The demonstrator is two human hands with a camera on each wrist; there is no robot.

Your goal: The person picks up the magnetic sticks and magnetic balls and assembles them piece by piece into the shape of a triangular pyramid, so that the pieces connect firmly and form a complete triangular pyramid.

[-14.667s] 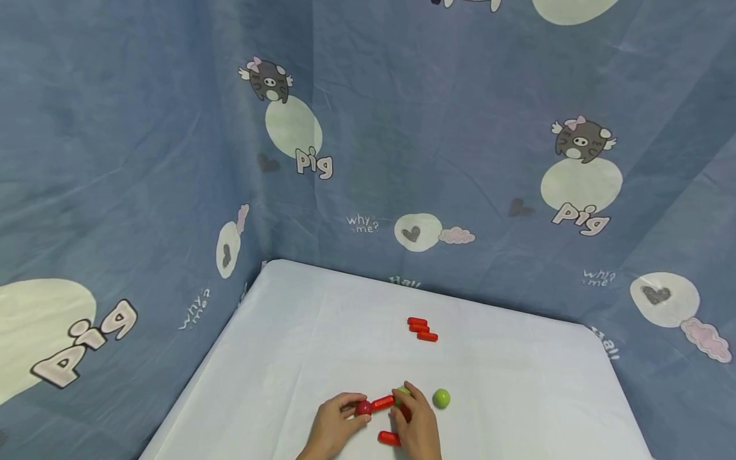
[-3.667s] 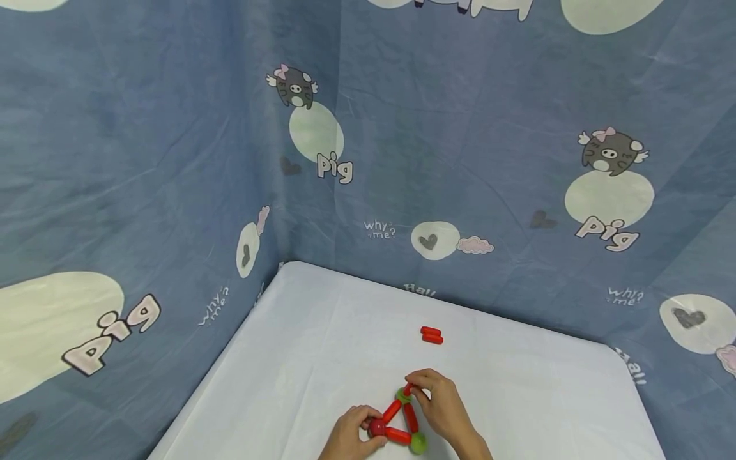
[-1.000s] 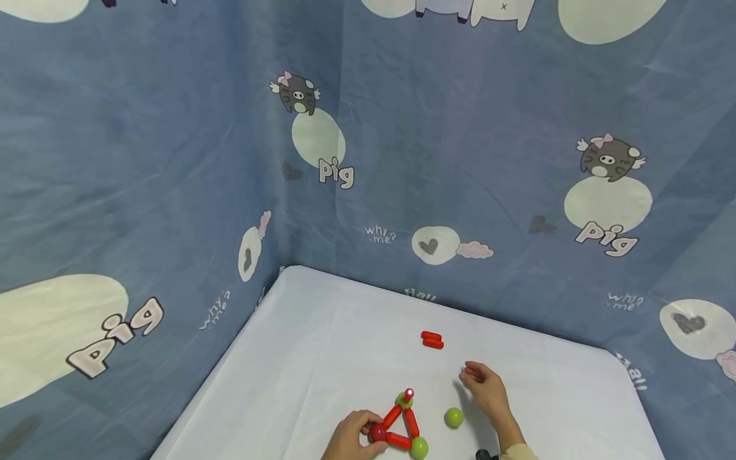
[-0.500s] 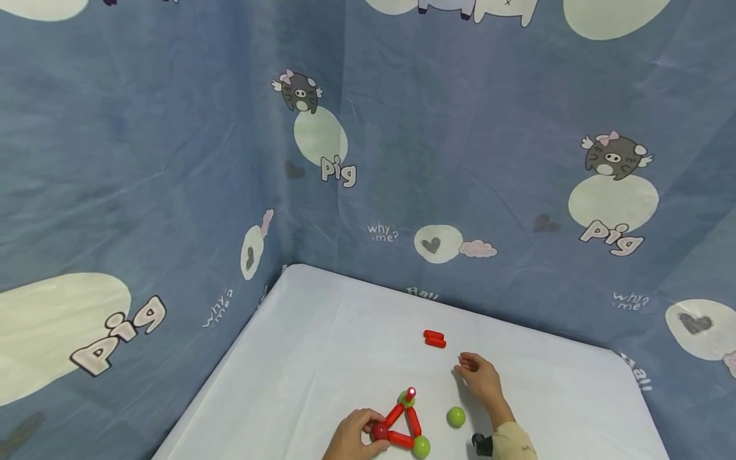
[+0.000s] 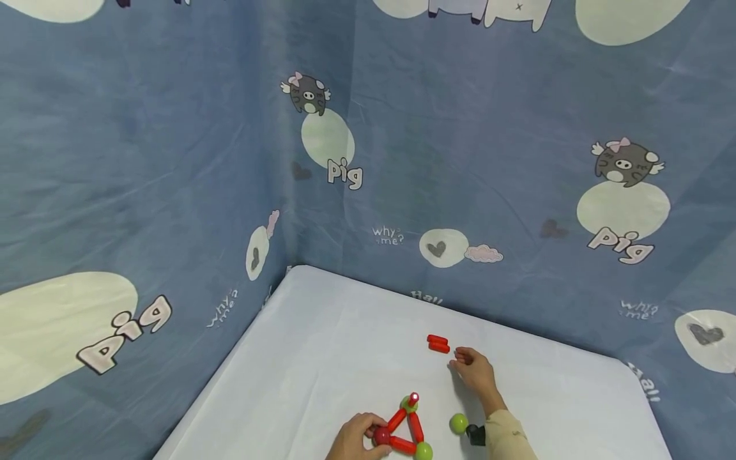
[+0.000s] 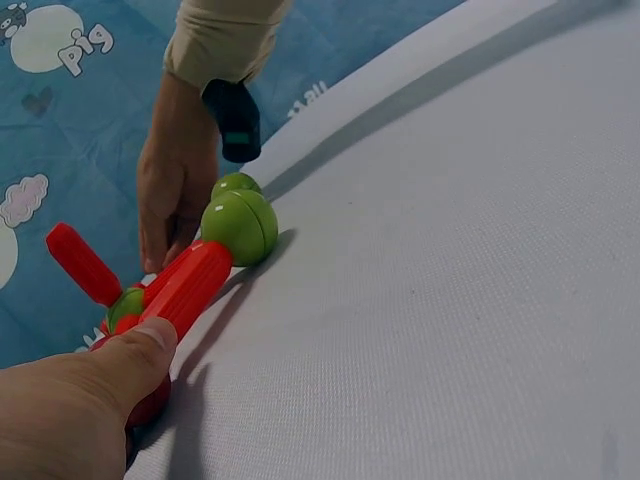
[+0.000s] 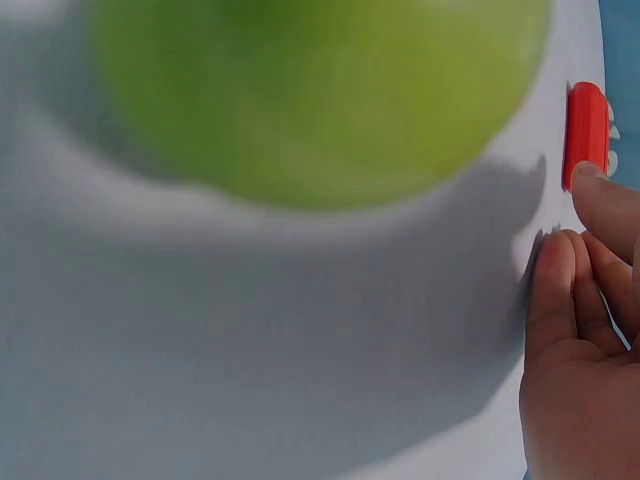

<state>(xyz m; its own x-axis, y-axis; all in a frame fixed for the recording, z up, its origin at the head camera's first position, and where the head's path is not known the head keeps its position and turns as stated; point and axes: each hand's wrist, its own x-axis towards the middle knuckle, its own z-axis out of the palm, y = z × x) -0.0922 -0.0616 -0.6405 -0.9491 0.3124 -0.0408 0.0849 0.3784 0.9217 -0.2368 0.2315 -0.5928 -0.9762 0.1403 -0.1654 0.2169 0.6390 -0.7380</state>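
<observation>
In the head view my left hand (image 5: 355,439) grips the red ball (image 5: 382,436) at the left corner of a triangle of red rods (image 5: 403,445). Green balls form its other corners, the far one (image 5: 407,405) with a red rod (image 5: 414,398) standing up from it, the near one (image 5: 423,451) at the right. My right hand (image 5: 477,377), fingers loosely bent and holding nothing, is just right of two loose red rods (image 5: 439,348) lying side by side. The right wrist view shows its thumb close to a red rod (image 7: 586,125); whether they touch is unclear.
A loose green ball (image 5: 459,423) lies right of the triangle, close to the dark wrist camera (image 5: 476,435) below my right sleeve (image 5: 508,434). The white table (image 5: 299,319) meets a blue patterned cloth (image 5: 460,128) at its back and left edges.
Since the earlier frames one red rod has come to stand on the far green ball, and my right hand has left it. Lately that hand has moved left toward the loose rods; my left hand keeps its grip.
</observation>
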